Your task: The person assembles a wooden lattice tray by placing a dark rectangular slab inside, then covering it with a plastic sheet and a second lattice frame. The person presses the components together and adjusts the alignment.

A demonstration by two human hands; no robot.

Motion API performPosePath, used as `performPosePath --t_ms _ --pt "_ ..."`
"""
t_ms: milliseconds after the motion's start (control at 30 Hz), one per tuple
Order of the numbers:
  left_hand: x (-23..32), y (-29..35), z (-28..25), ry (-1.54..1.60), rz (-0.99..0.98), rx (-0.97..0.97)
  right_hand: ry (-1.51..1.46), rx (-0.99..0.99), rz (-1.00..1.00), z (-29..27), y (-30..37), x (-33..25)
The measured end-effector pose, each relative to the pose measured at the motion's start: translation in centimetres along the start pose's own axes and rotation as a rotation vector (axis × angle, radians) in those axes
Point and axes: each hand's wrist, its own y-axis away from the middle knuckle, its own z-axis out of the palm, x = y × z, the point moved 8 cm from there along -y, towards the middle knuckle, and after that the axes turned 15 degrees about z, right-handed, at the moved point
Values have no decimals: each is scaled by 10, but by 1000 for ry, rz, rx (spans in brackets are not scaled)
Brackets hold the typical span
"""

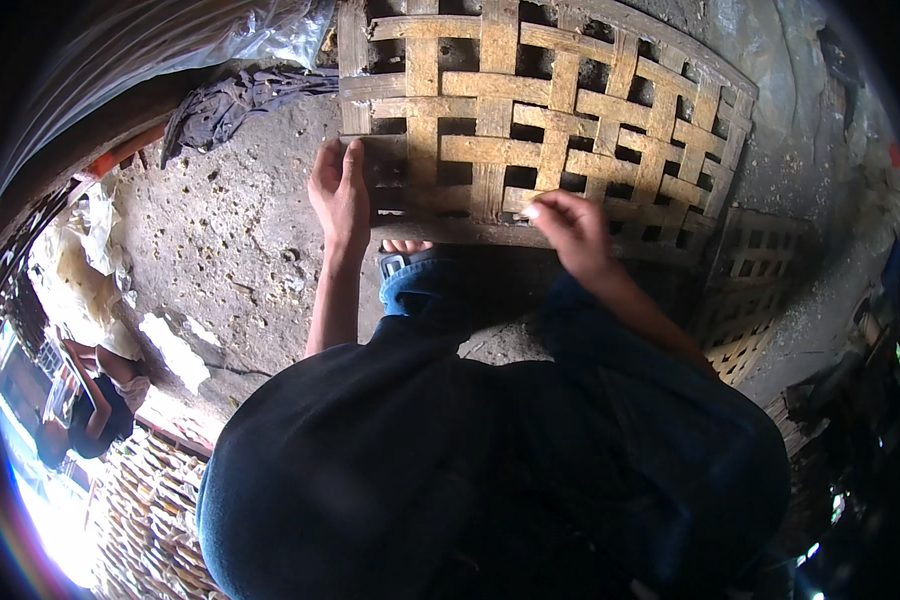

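Note:
A large woven panel of flat bamboo strips (475, 150) in a wooden frame lies before me, with square gaps between the strips. My left hand (342, 200) is closed at the frame's left edge, near its lower corner, thumb upward. Over the lower part of the weave, my right hand (575, 232) is pinched, with thumb and forefinger together close above a strip. A small pale spot shows at these fingertips; whether it is a nail or a small piece held there, I cannot make out. Below the frame, my sandalled foot (405, 252) shows partly.
A second woven panel (755, 280) lies at the right, partly shaded. Dark crumpled cloth (245, 105) lies at the upper left beside clear plastic sheeting (280, 35). Crumbs litter the grey floor (220, 225). Another person (95, 400) is at the far left.

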Motion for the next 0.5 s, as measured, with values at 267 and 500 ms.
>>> performPosePath --t_ms 267,500 --pt "1 -4 -2 -9 71 -49 -106 118 -98 -192 52 -49" --pt "19 -1 0 -101 81 -20 -1173 163 -481 -389 111 12"
